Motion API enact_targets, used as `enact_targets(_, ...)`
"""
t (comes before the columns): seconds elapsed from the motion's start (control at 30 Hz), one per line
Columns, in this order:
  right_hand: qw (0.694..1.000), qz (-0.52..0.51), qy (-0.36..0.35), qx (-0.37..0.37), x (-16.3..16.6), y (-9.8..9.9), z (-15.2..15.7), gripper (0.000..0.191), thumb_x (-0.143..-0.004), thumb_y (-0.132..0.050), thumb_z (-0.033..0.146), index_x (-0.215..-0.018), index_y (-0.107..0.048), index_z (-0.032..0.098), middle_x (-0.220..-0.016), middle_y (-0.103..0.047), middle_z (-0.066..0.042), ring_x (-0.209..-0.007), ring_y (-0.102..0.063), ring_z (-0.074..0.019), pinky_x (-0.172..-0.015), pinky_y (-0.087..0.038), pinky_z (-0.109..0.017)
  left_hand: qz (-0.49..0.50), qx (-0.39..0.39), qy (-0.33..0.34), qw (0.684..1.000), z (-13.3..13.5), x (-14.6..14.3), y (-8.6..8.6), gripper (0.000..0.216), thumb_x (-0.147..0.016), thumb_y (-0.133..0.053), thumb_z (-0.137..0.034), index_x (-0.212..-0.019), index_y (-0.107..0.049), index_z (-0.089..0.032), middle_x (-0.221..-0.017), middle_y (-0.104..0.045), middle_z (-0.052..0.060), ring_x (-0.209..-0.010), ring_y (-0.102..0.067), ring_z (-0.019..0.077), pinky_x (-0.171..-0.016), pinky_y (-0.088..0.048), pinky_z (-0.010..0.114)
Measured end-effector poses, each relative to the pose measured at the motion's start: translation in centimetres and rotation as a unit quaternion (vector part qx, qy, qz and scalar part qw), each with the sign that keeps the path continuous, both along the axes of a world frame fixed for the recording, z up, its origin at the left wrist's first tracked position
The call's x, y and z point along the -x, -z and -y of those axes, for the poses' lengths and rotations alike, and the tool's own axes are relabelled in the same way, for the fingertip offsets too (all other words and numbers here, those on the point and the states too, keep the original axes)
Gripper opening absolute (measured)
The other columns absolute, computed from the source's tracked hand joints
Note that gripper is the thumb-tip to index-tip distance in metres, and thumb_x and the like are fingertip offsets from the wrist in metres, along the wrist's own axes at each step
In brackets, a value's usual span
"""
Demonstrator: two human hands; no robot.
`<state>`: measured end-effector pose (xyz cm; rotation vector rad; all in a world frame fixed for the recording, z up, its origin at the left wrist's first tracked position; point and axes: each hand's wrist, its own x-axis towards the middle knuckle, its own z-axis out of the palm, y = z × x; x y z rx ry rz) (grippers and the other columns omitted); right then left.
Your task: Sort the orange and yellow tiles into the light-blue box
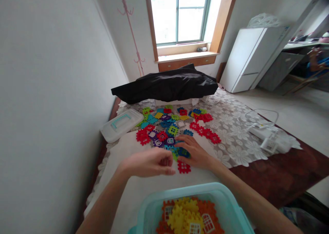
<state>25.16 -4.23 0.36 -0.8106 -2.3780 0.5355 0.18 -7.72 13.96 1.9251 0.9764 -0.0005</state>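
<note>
Many flat plastic building tiles (171, 124) in red, blue, green, yellow and purple lie spread on a white lace cloth (233, 138). My right hand (193, 151) rests flat on the near edge of the pile, fingers spread over blue and green tiles, next to a red tile (184, 167). My left hand (151, 162) hovers just left of it, fingers curled with something small and reddish inside; what it is I cannot make out. A teal plastic bin (218, 199) right below me holds orange and yellow tiles (185, 217).
The bin's clear lid (121, 125) lies left of the pile by the wall. A black cloth bundle (167, 84) lies behind the tiles. White cables and a power adapter (267, 138) sit on the right. A white fridge (250, 57) and a desk stand farther back.
</note>
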Motion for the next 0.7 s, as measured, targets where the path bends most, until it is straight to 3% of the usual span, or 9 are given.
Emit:
enact_targets(0.07,0.999,0.038,-0.031,-0.001,-0.1,0.0,0.1,0.056,-0.085,-0.08,0.037,-0.137,-0.061,0.031,-0.157,-0.049,-0.01,-0.15,-0.037,-0.0331,-0.125,-0.026,-0.056,0.011,-0.086,-0.09,0.992,-1.8,0.9,1.4,0.032,-0.093,-0.062,-0.052,-0.083,-0.065,-0.022,-0.07,-0.063,0.0,-0.062,-0.052,0.0157,-0.055,-0.032,0.026)
enact_targets(0.17,0.994,0.096,-0.055,0.014,-0.2,0.2,0.2,0.077,-0.076,-0.087,0.048,-0.145,-0.058,0.031,-0.166,-0.037,-0.01,-0.156,-0.024,-0.0378,-0.127,-0.012,-0.063,-0.001,-0.238,-0.227,0.944,-4.4,2.4,3.8,0.026,-0.094,-0.061,-0.047,-0.082,-0.065,-0.023,-0.073,-0.067,0.002,-0.067,-0.057,0.0188,-0.06,-0.036,0.028)
enact_targets(0.27,0.99,0.125,-0.06,0.029,-0.2,0.4,0.2,0.088,-0.076,-0.087,0.054,-0.153,-0.05,0.031,-0.17,-0.031,-0.01,-0.158,-0.019,-0.0386,-0.128,-0.007,-0.065,0.035,-0.301,-0.333,0.893,-6.5,3.6,6.5,0.028,-0.096,-0.056,-0.047,-0.086,-0.065,-0.022,-0.077,-0.07,0.002,-0.07,-0.062,0.0199,-0.066,-0.041,0.029)
enact_targets(0.37,0.99,0.127,-0.053,0.037,-0.3,0.6,0.0,0.083,-0.082,-0.084,0.052,-0.155,-0.048,0.033,-0.169,-0.033,-0.009,-0.158,-0.022,-0.0366,-0.128,-0.01,-0.063,0.057,-0.363,-0.435,0.822,-7.7,4.3,9.4,0.03,-0.096,-0.056,-0.048,-0.091,-0.065,-0.021,-0.087,-0.072,0.005,-0.08,-0.066,0.0218,-0.077,-0.047,0.031)
enact_targets(0.43,0.991,0.12,-0.037,0.035,-0.5,0.8,-0.3,0.07,-0.089,-0.078,0.046,-0.153,-0.051,0.033,-0.167,-0.037,-0.009,-0.157,-0.026,-0.0345,-0.128,-0.013,-0.062,0.041,-0.396,-0.463,0.792,-8.0,4.4,11.0,0.029,-0.097,-0.055,-0.047,-0.093,-0.066,-0.021,-0.092,-0.073,0.007,-0.09,-0.067,0.024,-0.084,-0.049,0.034)
enact_targets(0.5,0.993,0.11,-0.012,0.028,-0.8,1.1,-0.6,0.055,-0.097,-0.069,0.038,-0.15,-0.054,0.032,-0.164,-0.042,-0.009,-0.155,-0.031,-0.0318,-0.128,-0.016,-0.06,0.033,-0.413,-0.462,0.784,-8.1,4.4,12.2,0.027,-0.098,-0.056,-0.044,-0.093,-0.067,-0.02,-0.096,-0.073,0.009,-0.098,-0.066,0.0258,-0.092,-0.049,0.037)
enact_targets(0.7,0.992,0.103,0.074,-0.005,-1.3,2.4,-1.5,0.041,-0.105,-0.049,0.023,-0.145,-0.059,0.026,-0.153,-0.055,-0.012,-0.147,-0.044,-0.0296,-0.127,-0.021,-0.06,0.046,-0.434,-0.393,0.809,-8.5,4.1,13.7,0.02,-0.098,-0.059,-0.035,-0.106,-0.068,-0.019,-0.12,-0.072,0.012,-0.12,-0.062,0.0264,-0.111,-0.043,0.041)
